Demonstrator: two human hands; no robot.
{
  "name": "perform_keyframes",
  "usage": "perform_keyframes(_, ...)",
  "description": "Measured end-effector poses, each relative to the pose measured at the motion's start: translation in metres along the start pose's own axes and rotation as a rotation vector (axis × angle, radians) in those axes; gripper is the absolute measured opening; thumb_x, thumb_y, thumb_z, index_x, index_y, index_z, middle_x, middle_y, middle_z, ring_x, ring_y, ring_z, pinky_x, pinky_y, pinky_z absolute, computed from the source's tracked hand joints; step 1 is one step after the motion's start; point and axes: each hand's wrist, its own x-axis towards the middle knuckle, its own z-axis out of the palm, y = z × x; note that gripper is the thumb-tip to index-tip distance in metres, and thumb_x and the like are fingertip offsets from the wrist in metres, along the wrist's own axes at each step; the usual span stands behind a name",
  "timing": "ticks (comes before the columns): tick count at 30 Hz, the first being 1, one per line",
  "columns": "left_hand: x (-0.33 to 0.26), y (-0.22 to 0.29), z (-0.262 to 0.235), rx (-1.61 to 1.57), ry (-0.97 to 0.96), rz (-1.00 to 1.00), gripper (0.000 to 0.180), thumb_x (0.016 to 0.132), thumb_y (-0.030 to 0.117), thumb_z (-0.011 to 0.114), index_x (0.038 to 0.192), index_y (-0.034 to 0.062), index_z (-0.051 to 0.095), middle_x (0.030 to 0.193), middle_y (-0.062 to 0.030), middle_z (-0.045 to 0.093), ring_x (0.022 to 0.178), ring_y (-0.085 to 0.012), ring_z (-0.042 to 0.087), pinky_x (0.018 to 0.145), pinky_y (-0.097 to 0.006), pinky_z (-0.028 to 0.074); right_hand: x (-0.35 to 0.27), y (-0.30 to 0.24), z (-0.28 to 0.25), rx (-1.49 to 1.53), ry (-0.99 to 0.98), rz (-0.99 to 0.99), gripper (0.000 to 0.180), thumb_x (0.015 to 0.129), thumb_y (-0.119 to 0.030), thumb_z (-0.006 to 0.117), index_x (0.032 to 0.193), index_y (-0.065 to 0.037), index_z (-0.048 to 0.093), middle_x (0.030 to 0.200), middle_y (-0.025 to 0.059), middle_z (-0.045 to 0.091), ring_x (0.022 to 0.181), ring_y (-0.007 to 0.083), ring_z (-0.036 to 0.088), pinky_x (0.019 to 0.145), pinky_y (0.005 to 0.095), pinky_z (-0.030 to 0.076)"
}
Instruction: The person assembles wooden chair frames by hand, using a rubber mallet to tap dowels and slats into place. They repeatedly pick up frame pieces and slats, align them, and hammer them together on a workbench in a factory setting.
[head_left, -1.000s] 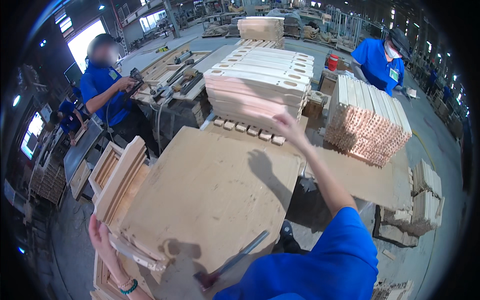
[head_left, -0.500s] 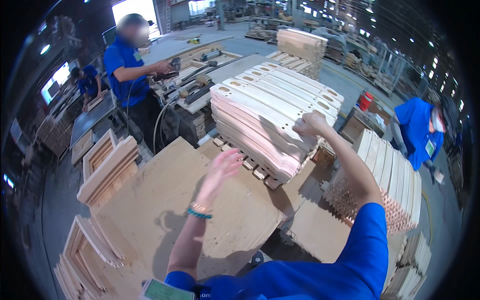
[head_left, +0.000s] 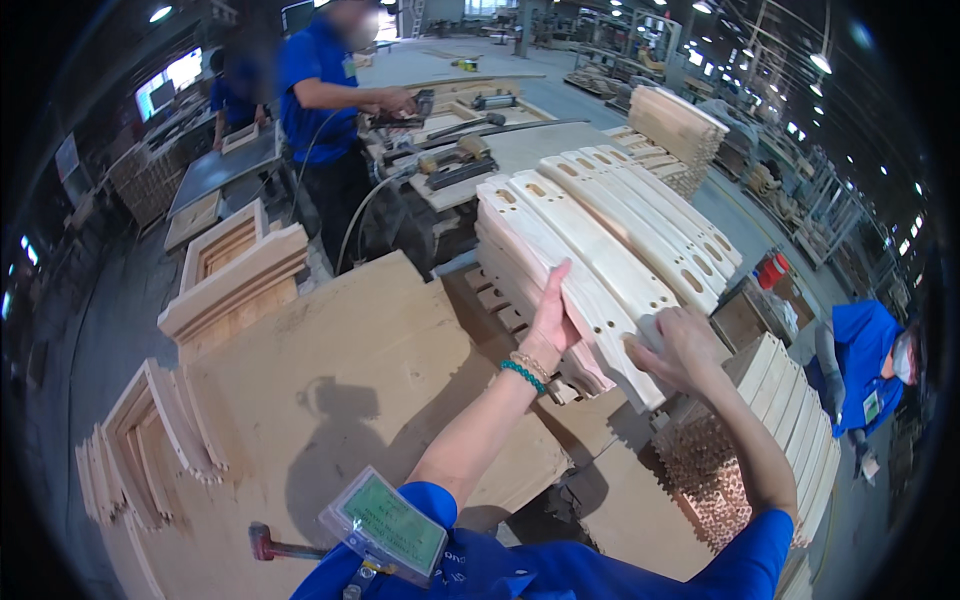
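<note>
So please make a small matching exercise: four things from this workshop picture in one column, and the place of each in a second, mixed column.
Things:
1. left hand
2. right hand
3. red-handled hammer
4. stack of open wooden frames

Places:
A. at the near end of the top slat of the pale curved slotted wooden slats
B. low on the big plywood sheet
C. flat on the stack's left side
D. at the sheet's far left edge

Pairs: 1-C, 2-A, 3-B, 4-D
</note>
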Motion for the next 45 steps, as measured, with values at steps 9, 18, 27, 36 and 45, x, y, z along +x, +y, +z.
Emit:
perform_keyframes(9, -0.150, 0.051, -0.078, 0.011, -0.019, 0.138, 0.062, 0.082, 0.024, 0.064, 0.134, -0.0011, 0.041, 0.131, -0.0139, 0.053, 0.122, -0.0280, 0.050, 0.105, -0.045, 0.040, 0.010, -0.087, 0.004, 0.150, 0.062, -0.498, 0.039, 0.063, -0.022, 0.075, 0.086, 0.000, 0.053, 0.090, 0.0154, 0.055, 0.089, 0.0345, 0.051, 0.080, 0.0447, 0.042)
perform_keyframes(18, -0.267, 0.093, -0.202, -0.067, 0.266, 0.554, 0.052, 0.088, 0.021, 0.060, 0.132, 0.0000, 0.040, 0.132, -0.0118, 0.051, 0.123, -0.0249, 0.049, 0.105, -0.041, 0.042, 0.146, -0.242, 0.163, 0.319, -0.303, -0.922, 0.039, 0.068, -0.026, 0.073, 0.094, -0.002, 0.057, 0.098, 0.0140, 0.057, 0.102, 0.0325, 0.051, 0.088, 0.0417, 0.041)
perform_keyframes(27, -0.275, 0.161, -0.217, 0.499, 0.430, -0.213, 0.055, 0.095, 0.042, 0.052, 0.133, 0.0029, 0.042, 0.120, -0.0130, 0.062, 0.114, -0.0238, 0.058, 0.097, -0.037, 0.047, 0.199, -0.297, 0.219, 0.058, -0.303, -0.813, 0.031, 0.072, -0.016, 0.071, 0.101, -0.008, 0.064, 0.103, 0.0081, 0.060, 0.110, 0.0261, 0.052, 0.095, 0.0449, 0.037)
perform_keyframes(36, -0.302, 0.307, -0.257, 2.472, 0.489, 0.086, 0.062, 0.063, 0.031, 0.073, 0.117, 0.0064, 0.054, 0.102, -0.0164, 0.063, 0.101, -0.0347, 0.059, 0.087, -0.044, 0.046, 0.206, -0.379, 0.208, 0.686, -0.061, -0.690, 0.029, 0.081, -0.015, 0.064, 0.109, -0.009, 0.059, 0.098, 0.0095, 0.062, 0.097, 0.0228, 0.059, 0.085, 0.0385, 0.046)
perform_keyframes(45, -0.239, 0.351, -0.165, 2.280, 0.871, 0.076, 0.074, 0.061, 0.034, 0.077, 0.118, -0.0012, 0.047, 0.105, -0.0232, 0.063, 0.097, -0.0346, 0.063, 0.084, -0.042, 0.050, 0.189, -0.349, 0.213, 1.375, -0.331, -0.151, 0.039, 0.094, -0.027, 0.058, 0.122, -0.001, 0.049, 0.096, 0.0064, 0.062, 0.077, 0.0106, 0.059, 0.068, 0.0244, 0.050)
